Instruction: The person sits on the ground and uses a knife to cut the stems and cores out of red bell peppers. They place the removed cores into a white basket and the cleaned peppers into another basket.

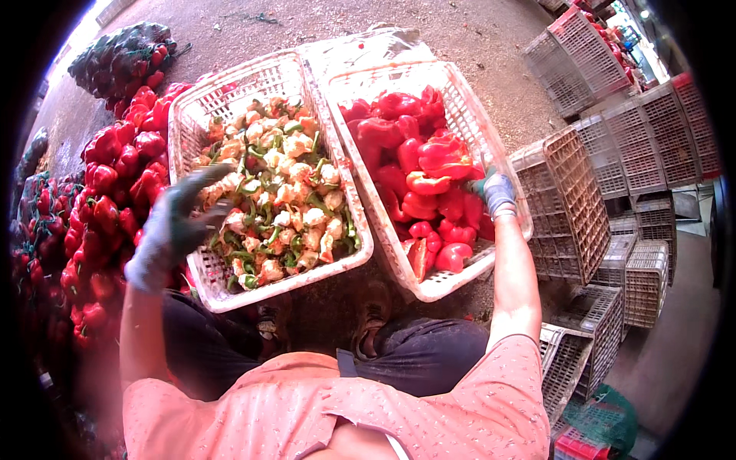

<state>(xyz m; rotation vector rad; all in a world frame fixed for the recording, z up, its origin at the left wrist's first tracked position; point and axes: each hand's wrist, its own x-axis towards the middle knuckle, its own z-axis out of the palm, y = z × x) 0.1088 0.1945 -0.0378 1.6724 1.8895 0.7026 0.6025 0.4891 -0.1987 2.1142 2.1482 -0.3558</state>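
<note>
My left hand (184, 222), in a grey-and-white work glove, is open with its fingers spread above the left rim of a white plastic crate (349, 249). That crate holds pale pepper cores (284, 180) with green stems. At my right sits a second white crate (429, 287), partly filled with red bell peppers (441, 157), some cut open. My right hand (497, 192), gloved too, is closed beside the right wall of this crate, next to the peppers. A thin shape shows just above its fingers, too small to name; what the hand grips is hidden.
A large heap of red peppers (103, 184) lies left of the crates, with a full dark net bag (126, 61) behind it. Stacked plastic crates (563, 207) stand close on the right. Green netting (606, 418) lies at the lower right.
</note>
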